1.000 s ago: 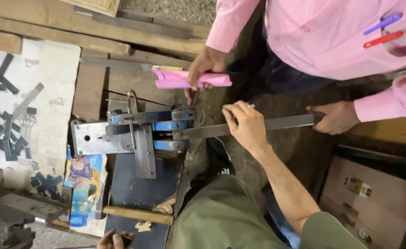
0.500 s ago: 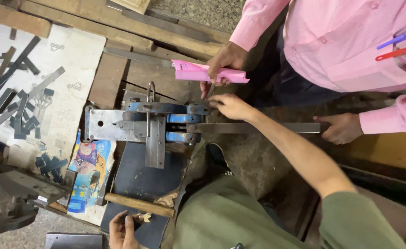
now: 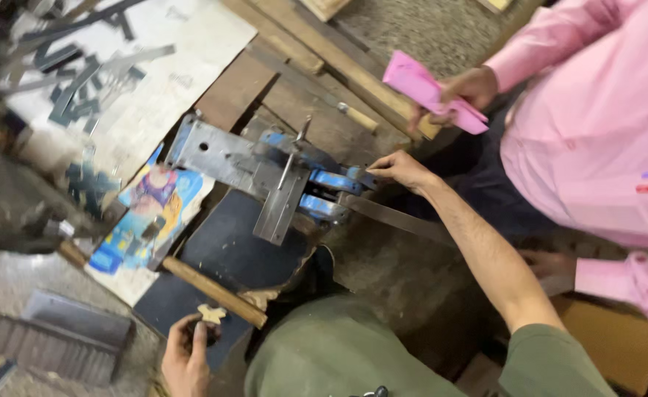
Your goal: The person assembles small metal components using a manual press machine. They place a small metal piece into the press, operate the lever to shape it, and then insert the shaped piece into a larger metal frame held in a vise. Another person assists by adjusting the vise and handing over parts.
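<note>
The person's right hand [image 3: 399, 167] reached out over the metal cutting tool [image 3: 265, 170], a grey and blue machine that sat on rough wooden planks [image 3: 302, 110]. The fingers of that hand were bent and pressed together at the blue end of the tool, right where a long flat metal strip [image 3: 401, 218] went in. The strip ran from the tool off to the right, under the person's bare arm. The person's left hand [image 3: 186, 356] was low down near the bottom edge, curled around the dark end of a wooden handle [image 3: 213, 291]. That handle lay across a black mat [image 3: 228, 250], just below the tool. Another person in a pink shirt [image 3: 596, 125] stood close by on the right and held a folded pink cloth [image 3: 427, 92] in one hand. A bright picture sheet [image 3: 147, 213] lay left of the tool, with one corner tucked under it. Farther left, a white board [image 3: 155, 81] had many short dark metal pieces [image 3: 81, 81] spread on it. A grey ridged block [image 3: 55, 345] sat on the floor at the bottom left.
</note>
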